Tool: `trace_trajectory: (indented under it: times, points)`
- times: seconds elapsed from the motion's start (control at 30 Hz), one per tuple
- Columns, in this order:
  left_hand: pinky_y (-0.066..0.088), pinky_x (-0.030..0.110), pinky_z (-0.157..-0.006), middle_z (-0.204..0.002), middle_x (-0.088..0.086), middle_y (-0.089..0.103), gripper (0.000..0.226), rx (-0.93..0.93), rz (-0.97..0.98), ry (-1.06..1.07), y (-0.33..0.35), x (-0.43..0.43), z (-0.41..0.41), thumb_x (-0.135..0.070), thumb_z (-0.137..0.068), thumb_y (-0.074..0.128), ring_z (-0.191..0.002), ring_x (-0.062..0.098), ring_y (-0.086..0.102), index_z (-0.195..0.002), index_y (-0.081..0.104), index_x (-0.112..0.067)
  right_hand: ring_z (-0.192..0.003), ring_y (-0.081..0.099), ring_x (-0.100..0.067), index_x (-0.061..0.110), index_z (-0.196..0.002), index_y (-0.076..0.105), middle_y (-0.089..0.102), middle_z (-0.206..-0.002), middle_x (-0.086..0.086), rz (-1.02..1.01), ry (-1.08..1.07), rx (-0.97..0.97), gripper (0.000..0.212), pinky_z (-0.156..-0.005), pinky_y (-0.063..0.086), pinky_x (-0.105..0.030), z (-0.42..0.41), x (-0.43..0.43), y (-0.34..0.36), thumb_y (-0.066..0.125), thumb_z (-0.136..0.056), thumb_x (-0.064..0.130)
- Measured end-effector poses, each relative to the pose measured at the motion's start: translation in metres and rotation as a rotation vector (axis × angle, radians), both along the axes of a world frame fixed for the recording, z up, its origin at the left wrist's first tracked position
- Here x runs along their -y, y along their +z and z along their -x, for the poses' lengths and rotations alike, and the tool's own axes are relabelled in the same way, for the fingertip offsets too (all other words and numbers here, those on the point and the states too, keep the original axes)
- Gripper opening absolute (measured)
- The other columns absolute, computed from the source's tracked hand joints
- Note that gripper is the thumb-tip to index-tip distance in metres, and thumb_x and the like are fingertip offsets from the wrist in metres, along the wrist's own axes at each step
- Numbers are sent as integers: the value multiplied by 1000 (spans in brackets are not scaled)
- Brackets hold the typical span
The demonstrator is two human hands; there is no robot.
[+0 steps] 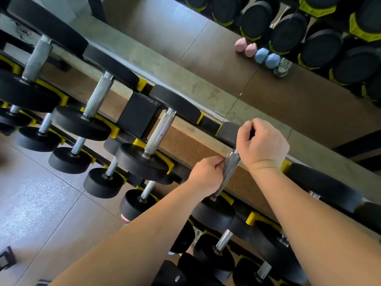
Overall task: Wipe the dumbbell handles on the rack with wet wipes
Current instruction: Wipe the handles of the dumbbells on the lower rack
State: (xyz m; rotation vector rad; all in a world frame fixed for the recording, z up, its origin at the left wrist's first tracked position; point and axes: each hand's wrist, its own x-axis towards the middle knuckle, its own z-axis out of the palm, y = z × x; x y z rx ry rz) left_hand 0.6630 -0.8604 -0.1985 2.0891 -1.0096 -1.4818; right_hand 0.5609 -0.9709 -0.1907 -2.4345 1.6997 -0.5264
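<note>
On rack (140,116), knurled handle (224,183), thin wipe (229,166) wrapped

The right hand (261,143) is sitting right over the top end of the handle (229,174) with its fingers curling away from the camera, so I'm not seeing what it's gripping. The wipe (224,162) is only peeking out as a thin pale edge where the left hand (206,176) is pinching it, and the rest is blending into the metal. The left forearm (144,234) is covering part of the near head (216,213) and most of something pink (125,217). The right forearm (309,213) is crossing the next dumbbell (321,188), hiding most of its handle. A dark boxy thing (7,258) is getting cut off at the left edge.
</note>
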Motion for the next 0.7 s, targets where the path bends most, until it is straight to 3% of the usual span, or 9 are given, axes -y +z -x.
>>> trace_trajectory:
  times: [0.1, 0.23, 0.3, 0.37, 0.43, 0.53, 0.63, 0.7]
  points:
    - [49, 33, -82, -110, -1, 69, 32, 57, 15, -92, -1, -4, -9, -13, -108, 40, -98, 19, 58, -120, 69, -21, -48, 40, -19, 20, -66, 48, 44, -58, 4, -2, 3, 8, 39, -46, 30, -24, 0, 0, 1, 39, -101, 34]
    - [60, 43, -73, -84, 0, 66, 20, 341, -43, -419, -6, -14, -23, -7, -97, 53, -80, 24, 64, -91, 63, -23, -48, 39, -19, 20, -66, 49, 45, -59, 3, 3, 14, 19, 39, -46, 31, -24, 1, 1, 1, 39, -101, 34]
    - [60, 40, -68, -83, -2, 64, 17, 434, -114, -510, -3, -22, -32, -7, -94, 57, -79, 23, 64, -93, 61, -24, -48, 39, -19, 20, -66, 47, 45, -59, 4, 11, 11, 21, 39, -45, 31, -24, 1, 0, 0, 39, -101, 34]
    - [61, 41, -70, -85, -1, 65, 17, 454, -134, -453, -2, -25, -41, -8, -94, 58, -79, 22, 65, -98, 62, -23, -48, 39, -19, 21, -65, 46, 44, -58, 4, 15, 7, 25, 39, -45, 30, -24, 1, 1, 0, 40, -101, 34]
    - [61, 39, -74, -89, -2, 67, 17, 419, -99, -278, -2, -24, -46, -10, -98, 57, -83, 20, 66, -106, 65, -23, -48, 40, -19, 21, -65, 46, 44, -58, 4, 14, 12, 25, 39, -44, 31, -25, 0, 1, -1, 40, -101, 34]
    - [53, 26, -82, -113, -5, 70, 33, 241, -3, -133, 7, -13, -30, -12, -104, 51, -99, 15, 66, -131, 64, -27, -48, 40, -21, 20, -65, 46, 45, -59, 3, 16, 14, 30, 39, -45, 30, -25, 1, 1, -1, 40, -101, 34]
    - [46, 25, -85, -114, -6, 67, 30, -5, -52, -108, 19, -3, -8, -25, -110, 41, -104, 14, 61, -128, 65, -23, -49, 41, -21, 21, -65, 46, 44, -59, 4, 7, 9, 23, 39, -45, 28, -24, 1, 1, -2, 39, -101, 36]
    - [42, 27, -91, -114, -7, 62, 35, -114, -119, 25, 21, 0, -7, -34, -112, 36, -106, 15, 56, -132, 62, -23, -49, 40, -19, 22, -65, 45, 43, -59, 5, 4, 6, 29, 39, -46, 25, -23, 1, 0, -2, 38, -101, 36]
